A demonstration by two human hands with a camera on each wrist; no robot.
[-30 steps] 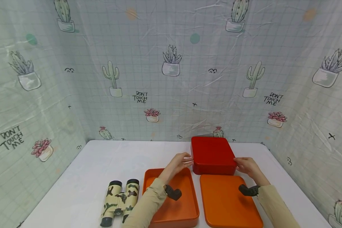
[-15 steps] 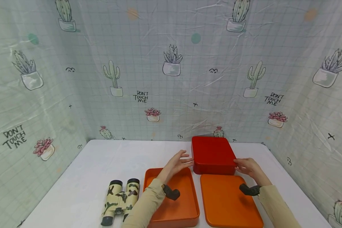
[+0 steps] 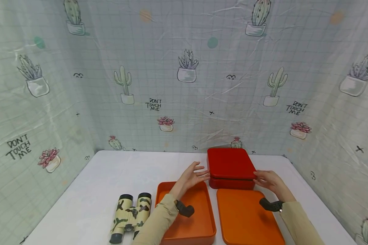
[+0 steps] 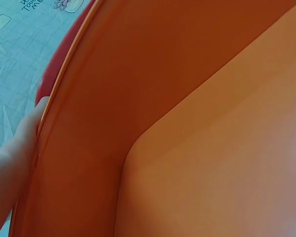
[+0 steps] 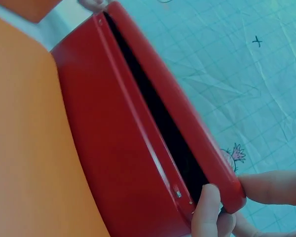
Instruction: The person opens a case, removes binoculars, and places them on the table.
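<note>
A red box point(image 3: 231, 184) stands at the back right of the white table. Its red lid point(image 3: 230, 161) is raised a little at the front, and a dark gap point(image 5: 153, 103) shows beneath it in the right wrist view. My right hand point(image 3: 270, 179) pinches the lid's front right corner, one fingertip at the gap and another finger against the outside. My left hand point(image 3: 188, 177), its fingers extended, touches the box's left side near the front corner. Only part of that left hand point(image 4: 22, 148) shows in the left wrist view, behind an orange rim.
Under my left forearm lies an open orange box point(image 3: 199, 221). A flat orange panel with rounded corners point(image 3: 245, 214) lies right of it, in front of the red box. Camouflage binoculars point(image 3: 130, 217) rest at the left. A cactus-print sheet point(image 3: 171, 85) surrounds the table.
The front of the red lid has risen slightly, opening a thin dark gap. Both hands stay at the box's sides. The head view has shifted a little.
</note>
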